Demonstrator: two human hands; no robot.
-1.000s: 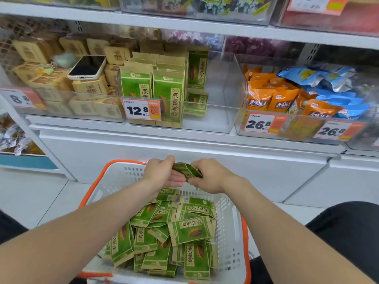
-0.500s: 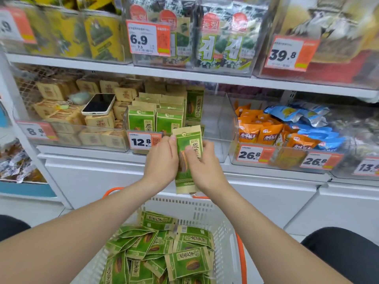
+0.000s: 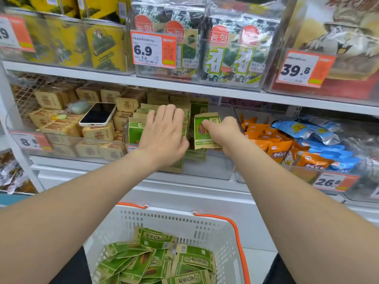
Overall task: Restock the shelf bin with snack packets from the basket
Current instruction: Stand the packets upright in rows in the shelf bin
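Reaching into the shelf bin (image 3: pixel 215 167) is the new bit. A second ago both hands were down over the basket (image 3: pixel 215 226) with one packet between them. Half a second ago they had it upright in front of the bin, and now it's past the front wall and inside. So I'd say this one is at the placing step, just not let go yet. The basket has a decent heap of loose packets (image 3: pixel 155 261) left, so probably plenty of rounds to go.

Left hand (image 3: pixel 164 132) has come off the packet and lies flat, fingers straight, on the standing row (image 3: pixel 136 128). Looks like it's bracing them to keep a gap. Right hand (image 3: pixel 225 134) now has the held packet (image 3: pixel 202 138) on its own. The thumb is across the front and the fingers are curled behind, and the packet stands upright just right of the row.

Materials:
- **Bin:** clear hard plastic, glossy, boxy with straight walls.
- **Basket:** white moulded plastic with slotted sides and an orange rim.
- **Packets:** flat rectangular pouches, green print on tan kraft-looking stock, fairly matte. They look limp enough to flop over unless braced.
- **Phone:** the phone (image 3: pixel 98 114) lying on the tan boxes next door is a smooth shiny slab.
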